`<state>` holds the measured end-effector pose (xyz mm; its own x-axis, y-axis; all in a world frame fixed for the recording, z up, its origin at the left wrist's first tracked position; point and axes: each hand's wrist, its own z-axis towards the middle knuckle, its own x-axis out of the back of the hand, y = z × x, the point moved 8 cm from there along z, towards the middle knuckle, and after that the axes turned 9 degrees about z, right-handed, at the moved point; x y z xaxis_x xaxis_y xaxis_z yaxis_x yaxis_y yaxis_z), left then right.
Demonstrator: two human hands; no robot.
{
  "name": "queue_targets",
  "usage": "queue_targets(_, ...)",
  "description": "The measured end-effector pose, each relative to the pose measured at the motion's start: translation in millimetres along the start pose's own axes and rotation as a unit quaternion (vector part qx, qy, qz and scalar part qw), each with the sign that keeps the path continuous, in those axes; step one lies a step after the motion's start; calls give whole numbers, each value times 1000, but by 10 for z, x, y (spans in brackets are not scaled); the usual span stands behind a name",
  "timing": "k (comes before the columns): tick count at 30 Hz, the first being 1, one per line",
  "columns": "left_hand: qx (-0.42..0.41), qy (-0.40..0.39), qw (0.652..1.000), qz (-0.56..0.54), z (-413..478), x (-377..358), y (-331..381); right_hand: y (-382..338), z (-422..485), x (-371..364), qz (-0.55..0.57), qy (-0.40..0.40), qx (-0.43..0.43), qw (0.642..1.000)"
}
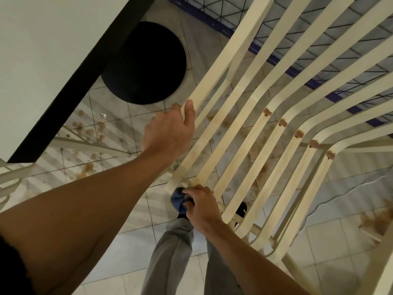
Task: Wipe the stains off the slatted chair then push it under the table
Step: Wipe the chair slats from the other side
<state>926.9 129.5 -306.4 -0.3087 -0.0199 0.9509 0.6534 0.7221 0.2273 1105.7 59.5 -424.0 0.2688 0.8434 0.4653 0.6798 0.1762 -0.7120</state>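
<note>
A cream slatted chair (251, 116) fills the right half of the view. Brown stains (282, 122) sit in a row along the bend of several slats, with fainter smears lower down. My left hand (170, 130) grips the outermost left slat, thumb over its top. My right hand (202, 207) holds a bunched blue cloth (178, 200) against the front end of the left slats. The white table top (42, 50) with a dark edge lies at the upper left.
The table's round black base (146, 62) stands on the tiled floor beneath the top. Brown spatter (89, 130) dots the tiles beneath the table and chair. A blue wire grid (297, 39) runs behind the chair. My legs in grey trousers (176, 252) stand below.
</note>
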Motion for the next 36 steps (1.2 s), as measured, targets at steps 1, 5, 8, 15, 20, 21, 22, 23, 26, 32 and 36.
queue_targets(1, -1, 1, 1000, -1, -4, 12, 5, -45, 54, 66, 9, 24, 6, 1000)
queue_targets(5, 2, -1, 1000, -5, -4, 3, -14, -191, 309, 293, 13, 92, -2, 996)
queue_targets(8, 0, 2, 1000, -12, 0, -9, -14, -194, 447, 233, 2, 76, -22, 997)
queue_targets(15, -8, -2, 1000, -16, -16, 20, 20, -156, 284, -53, -9, 10, 3, 1000)
queue_targets(20, -7, 1, 1000, -21, -15, 15, 10, -68, 218, -84, 92, 14, -56, 994)
queue_targets(21, -9, 1, 1000, -20, -13, 7, 10, -44, 202, -46, 119, 23, -71, 990)
queue_targets(22, -11, 0, 1000, -22, -8, -7, -3, -14, 193, 5, 143, 32, -82, 986)
queue_targets(23, -13, -1, 1000, -28, -1, -18, -14, 13, 186, 75, 160, 46, -89, 982)
queue_targets(26, -3, -5, 999, -36, 22, -26, -30, 110, 210, 402, 210, 94, -108, 967)
queue_targets(32, 5, -31, 998, -55, -16, 47, 80, 356, 279, 1235, 238, 175, -104, 950)
queue_targets(36, 0, -43, 999, -25, 23, 69, 132, 558, 339, 1789, 209, 229, -93, 946)
